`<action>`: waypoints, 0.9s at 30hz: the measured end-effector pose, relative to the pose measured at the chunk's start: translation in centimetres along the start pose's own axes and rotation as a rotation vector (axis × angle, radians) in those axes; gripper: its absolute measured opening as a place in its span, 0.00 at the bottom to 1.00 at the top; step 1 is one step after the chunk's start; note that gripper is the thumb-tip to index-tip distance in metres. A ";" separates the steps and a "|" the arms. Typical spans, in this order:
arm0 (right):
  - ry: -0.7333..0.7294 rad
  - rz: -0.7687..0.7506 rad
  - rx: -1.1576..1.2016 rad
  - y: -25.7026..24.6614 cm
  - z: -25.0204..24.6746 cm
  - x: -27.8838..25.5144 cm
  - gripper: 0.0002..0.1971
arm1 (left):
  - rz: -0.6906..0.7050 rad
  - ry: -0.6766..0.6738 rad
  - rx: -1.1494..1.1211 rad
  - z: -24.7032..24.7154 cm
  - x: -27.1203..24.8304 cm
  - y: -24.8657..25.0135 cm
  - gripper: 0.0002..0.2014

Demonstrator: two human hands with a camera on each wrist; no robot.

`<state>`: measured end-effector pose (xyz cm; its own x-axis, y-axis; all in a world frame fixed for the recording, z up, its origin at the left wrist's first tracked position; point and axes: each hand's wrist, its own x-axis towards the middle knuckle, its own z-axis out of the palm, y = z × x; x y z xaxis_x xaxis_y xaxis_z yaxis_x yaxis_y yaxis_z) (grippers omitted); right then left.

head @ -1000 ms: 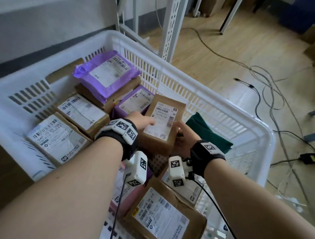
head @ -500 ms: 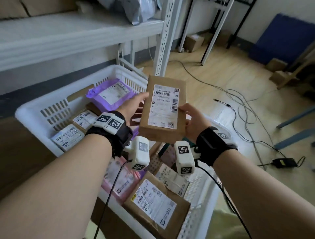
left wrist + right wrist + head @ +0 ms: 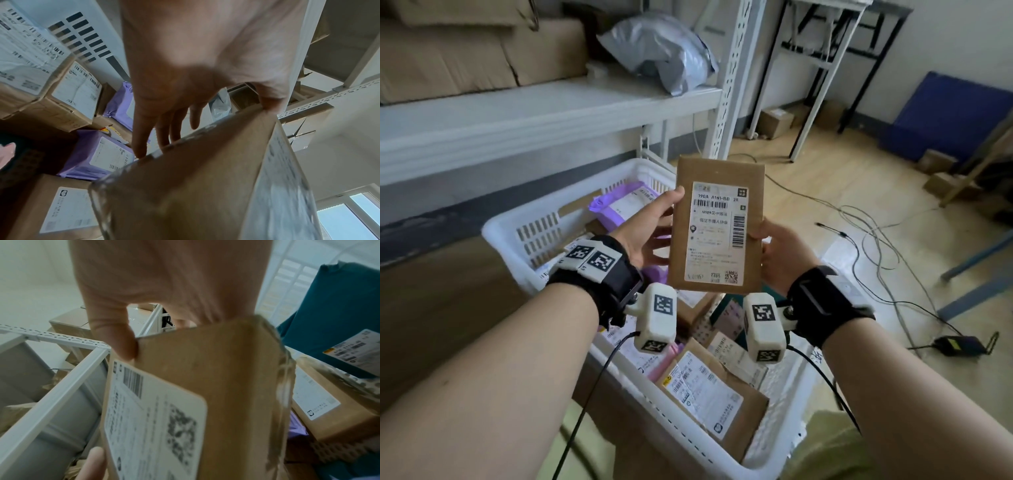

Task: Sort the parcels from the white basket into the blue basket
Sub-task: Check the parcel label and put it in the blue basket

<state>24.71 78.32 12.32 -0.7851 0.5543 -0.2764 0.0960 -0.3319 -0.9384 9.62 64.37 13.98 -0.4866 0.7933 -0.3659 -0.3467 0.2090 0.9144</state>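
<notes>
Above the white basket [image 3: 524, 236], both hands grip a brown parcel [image 3: 717, 226] (label reads "190A A161-BB 28").

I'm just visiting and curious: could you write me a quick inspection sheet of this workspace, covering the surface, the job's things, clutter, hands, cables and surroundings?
Surface: wooden floor; no table seen.
Job's things: brown parcel held upright above the white basket, label facing the camera; more brown and purple parcels lie in the basket. Blue basket: nothing seen.
Clutter: grey mailer bag and cardboard on the shelf; small boxes on the floor.
Hands: left hand and right hand each grip one side edge of the parcel, thumbs on the front.
Cables: loose tangle on the floor with a black adapter; wrist camera leads.
Surroundings: white metal racking, blue panel against the wall.
</notes>
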 end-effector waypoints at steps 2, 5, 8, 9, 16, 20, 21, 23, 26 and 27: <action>-0.016 -0.027 -0.010 -0.1 0.0 0.0 0.16 | 0.004 -0.004 -0.012 0.1 -0.1 0.0 0.20; -0.019 -0.041 -0.020 -0.1 -0.1 0.1 0.17 | -0.011 -0.016 -0.030 0.3 -0.1 -0.1 0.21; -0.020 -0.042 -0.027 0.0 -0.4 0.5 0.17 | -0.028 -0.010 -0.035 0.5 0.2 -0.2 0.21; -0.022 -0.041 -0.024 0.0 -0.5 0.7 0.17 | -0.031 -0.005 -0.036 0.6 0.3 -0.3 0.21; -0.016 -0.023 0.010 0.2 -0.9 1.2 0.20 | -0.039 0.003 -0.070 0.9 0.7 -0.3 0.19; 0.000 -0.025 0.012 0.3 -0.9 1.4 0.20 | -0.038 0.007 -0.062 0.9 0.8 -0.3 0.19; -0.001 -0.027 0.007 0.2 -0.9 1.4 0.19 | -0.040 0.007 -0.066 0.9 0.8 -0.3 0.18; -0.005 -0.026 -0.001 0.2 -1.0 1.3 0.18 | -0.044 0.010 -0.070 0.8 0.8 -0.3 0.18; -0.006 -0.021 -0.002 0.3 -1.0 1.3 0.20 | -0.047 0.012 -0.065 0.8 0.9 -0.3 0.18; 0.004 -0.019 -0.003 0.3 -1.0 1.2 0.21 | -0.045 0.014 -0.061 0.9 1.0 -0.4 0.18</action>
<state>24.39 79.66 11.44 -0.7841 0.5639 -0.2592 0.0829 -0.3187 -0.9442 9.96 65.55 13.45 -0.4805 0.7759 -0.4088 -0.4167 0.2082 0.8849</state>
